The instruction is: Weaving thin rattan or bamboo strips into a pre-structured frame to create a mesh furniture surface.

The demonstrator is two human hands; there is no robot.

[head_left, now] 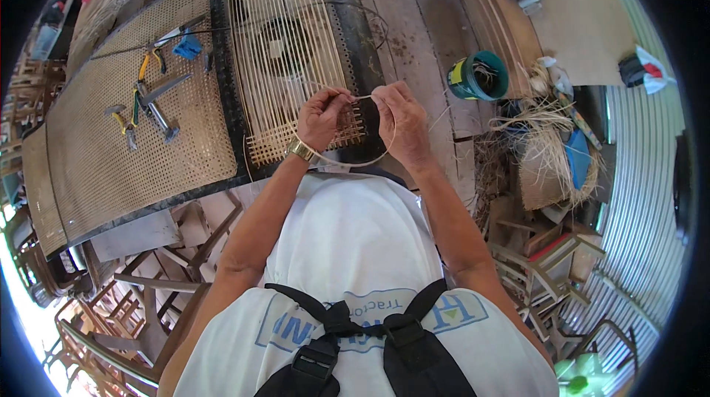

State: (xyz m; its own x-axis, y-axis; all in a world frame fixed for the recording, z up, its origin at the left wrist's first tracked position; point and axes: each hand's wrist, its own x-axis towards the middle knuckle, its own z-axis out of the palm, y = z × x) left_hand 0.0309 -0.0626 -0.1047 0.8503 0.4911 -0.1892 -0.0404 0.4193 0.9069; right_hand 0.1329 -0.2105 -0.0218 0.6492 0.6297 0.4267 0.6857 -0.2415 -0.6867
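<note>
Strand: the pale strand is up between both hands, a short stretch running left to right over the right edge of the frame, with slack looping down on the near side, just in front of the shirt.
Left hand: left hand has its fingers closed in a pinch on the strand, just above the weave.
Right hand: right hand is pinching it too, fingers curled in, only a little way off to the right.
Weave: the crossed bit is at the near end; farther up it's mostly long strips running far to near.
Grip tip: imo pinch lightly and close to the end you're guiding. Squeeze or bend it hard and cane-looking stuff could crack.
Slack tip: that loop hangs right by the watch, so I'd watch for snags and pull it through slowly, no twists.
Spacing tip: I'd check over/under on every strip and snug each row against the last, evenly.
Tools: pliers and hammer lie on the mesh to the left, well apart from the hands.
</note>
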